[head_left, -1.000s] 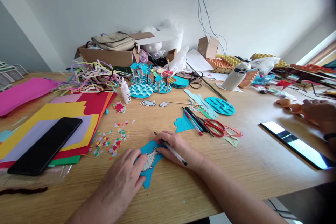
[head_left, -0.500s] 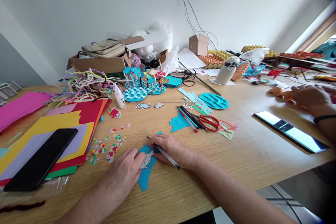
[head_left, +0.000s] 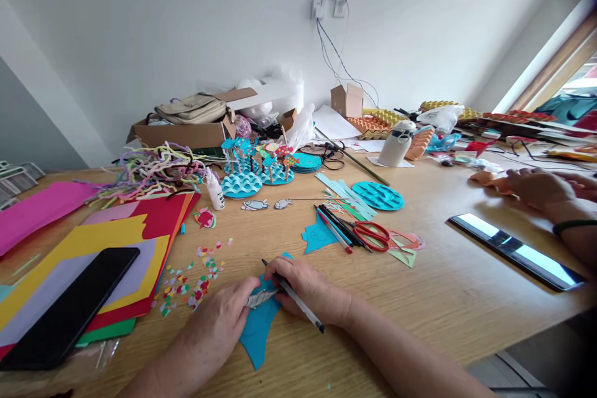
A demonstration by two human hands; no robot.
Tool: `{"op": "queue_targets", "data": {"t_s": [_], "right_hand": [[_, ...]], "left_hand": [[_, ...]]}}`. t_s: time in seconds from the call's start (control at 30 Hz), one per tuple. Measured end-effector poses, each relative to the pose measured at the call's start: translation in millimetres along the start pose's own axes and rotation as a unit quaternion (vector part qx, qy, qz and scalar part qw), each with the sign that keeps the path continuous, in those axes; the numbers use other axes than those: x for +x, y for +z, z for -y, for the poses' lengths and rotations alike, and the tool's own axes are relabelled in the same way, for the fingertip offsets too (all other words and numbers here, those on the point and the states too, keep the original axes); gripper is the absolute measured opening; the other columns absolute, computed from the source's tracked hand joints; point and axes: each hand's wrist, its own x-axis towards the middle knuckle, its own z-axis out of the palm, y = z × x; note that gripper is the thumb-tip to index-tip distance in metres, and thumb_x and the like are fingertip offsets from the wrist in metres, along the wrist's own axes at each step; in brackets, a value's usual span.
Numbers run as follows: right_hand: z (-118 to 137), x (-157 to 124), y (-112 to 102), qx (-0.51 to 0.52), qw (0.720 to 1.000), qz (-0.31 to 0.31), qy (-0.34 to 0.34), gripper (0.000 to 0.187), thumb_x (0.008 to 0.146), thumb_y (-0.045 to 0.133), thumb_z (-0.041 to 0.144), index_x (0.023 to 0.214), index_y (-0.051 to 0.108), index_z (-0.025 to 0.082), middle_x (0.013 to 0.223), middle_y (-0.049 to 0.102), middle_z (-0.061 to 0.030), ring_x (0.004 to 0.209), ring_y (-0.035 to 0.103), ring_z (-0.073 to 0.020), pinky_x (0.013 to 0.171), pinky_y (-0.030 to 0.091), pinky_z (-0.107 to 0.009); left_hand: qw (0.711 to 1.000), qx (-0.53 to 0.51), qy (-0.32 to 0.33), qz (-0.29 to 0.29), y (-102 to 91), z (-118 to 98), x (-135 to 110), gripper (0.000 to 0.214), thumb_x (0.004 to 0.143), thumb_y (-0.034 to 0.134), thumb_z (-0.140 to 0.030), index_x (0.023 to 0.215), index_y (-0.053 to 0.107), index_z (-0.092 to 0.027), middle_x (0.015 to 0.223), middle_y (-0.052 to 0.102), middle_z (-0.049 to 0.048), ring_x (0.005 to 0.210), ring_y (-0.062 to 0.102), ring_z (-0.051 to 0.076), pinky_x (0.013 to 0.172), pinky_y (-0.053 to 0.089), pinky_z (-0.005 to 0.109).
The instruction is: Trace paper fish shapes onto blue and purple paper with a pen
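My left hand presses a small grey paper fish onto a piece of blue paper lying on the wooden table. My right hand rests just right of the fish, its fingers closed around a black-and-white pen whose tip points up-left over the blue paper. Both hands touch the blue paper near the table's front edge.
A black phone lies on coloured paper sheets at left, with confetti scraps beside them. Red scissors, pens and blue wave craft pieces lie beyond. Another person's hand rests at right near a second phone.
The view has tilted upward, so the table sits lower in the frame. My hands stay on the blue paper and fish, with the fish now more covered by my fingers.
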Motion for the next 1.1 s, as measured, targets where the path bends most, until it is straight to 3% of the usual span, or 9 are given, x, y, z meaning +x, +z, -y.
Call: {"op": "queue_targets", "data": {"t_s": [0.2,0.33,0.43,0.6,0.8,0.97,1.1], "right_hand": [[-1.9,4.9,-2.3,0.122,0.985,-0.104,0.060,0.028,0.064,0.050,0.006,0.088,0.049,0.019,0.075,0.053,0.0020,0.062,0.048,-0.0101,0.057,0.038,-0.020],[-4.5,8.0,-13.3,0.231,0.932,-0.251,0.125,0.019,0.069,0.049,0.015,0.087,0.047,0.020,0.074,0.051,0.0016,0.065,0.048,-0.0114,0.058,0.041,-0.023],[-5.5,8.9,-19.9,0.285,0.893,-0.307,0.162,0.018,0.068,0.050,0.019,0.086,0.047,0.020,0.071,0.049,0.0027,0.060,0.046,-0.0109,0.053,0.038,-0.023],[-2.7,10.5,-23.6,0.334,0.867,-0.329,0.167,0.019,0.067,0.050,0.019,0.084,0.046,0.020,0.068,0.046,0.0040,0.054,0.042,-0.0093,0.049,0.035,-0.023],[-1.9,10.0,-27.4,0.348,0.861,-0.333,0.165,0.019,0.067,0.051,0.019,0.085,0.046,0.020,0.068,0.047,0.0045,0.053,0.041,-0.0087,0.049,0.034,-0.023],[-1.3,7.6,-32.4,0.358,0.850,-0.347,0.173,0.019,0.067,0.052,0.021,0.086,0.047,0.020,0.071,0.048,0.0040,0.053,0.043,-0.0083,0.049,0.035,-0.022],[-0.7,6.8,-34.2,0.358,0.850,-0.344,0.176,0.019,0.068,0.052,0.022,0.086,0.048,0.020,0.072,0.049,0.0037,0.054,0.044,-0.0084,0.049,0.035,-0.022]], "left_hand": [[0.998,-0.054,-0.015,-0.034,-21.1,3.2,14.6,0.049,0.076,0.037,-0.005,0.119,0.050,-0.024,0.118,0.060,0.0027,0.107,0.056,0.018,0.091,0.042,0.029],[0.992,-0.104,-0.040,-0.067,-45.1,9.6,35.9,0.048,0.075,0.042,-0.012,0.120,0.049,-0.027,0.109,0.064,-0.0007,0.093,0.061,0.017,0.080,0.045,0.025],[0.988,-0.130,-0.057,-0.067,-56.4,13.7,55.7,0.049,0.076,0.041,-0.015,0.124,0.045,-0.025,0.096,0.065,-0.0002,0.074,0.062,0.016,0.066,0.045,0.024],[0.991,-0.114,-0.050,-0.052,-55.9,18.0,95.0,0.052,0.074,0.043,-0.014,0.126,0.044,-0.019,0.082,0.065,0.0004,0.068,0.060,0.017,0.060,0.043,0.024],[0.995,-0.073,-0.036,-0.050,-47.5,24.3,133.4,0.049,0.071,0.044,-0.010,0.120,0.050,-0.016,0.104,0.063,0.0056,0.087,0.059,0.020,0.070,0.043,0.025],[0.999,-0.028,-0.024,-0.040,-43.3,30.6,145.1,0.047,0.073,0.046,-0.013,0.120,0.050,-0.013,0.087,0.065,0.0043,0.077,0.059,0.019,0.067,0.044,0.026],[0.999,0.006,-0.004,-0.037,-39.9,34.1,146.3,0.048,0.073,0.050,-0.013,0.121,0.050,-0.013,0.091,0.063,0.0050,0.080,0.059,0.019,0.070,0.044,0.026]]}}
